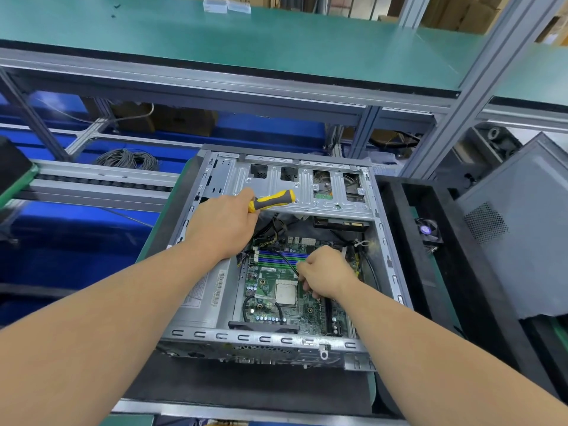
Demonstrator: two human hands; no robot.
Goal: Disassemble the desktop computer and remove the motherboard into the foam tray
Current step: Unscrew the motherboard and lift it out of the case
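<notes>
Motherboard (pixel 276 290) lies flat directly beneath curled right hand (pixel 325 273), nearer than left hand (pixel 222 224) gripping screwdriver (pixel 272 200); right's hold unclear.

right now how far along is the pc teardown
Done: the case is open, its side panel stands to the right, and the CPU is bare. In hand: the left hand holds a screwdriver; the right hand works at the motherboard. Left: the board, cables attached, must come out.
</notes>
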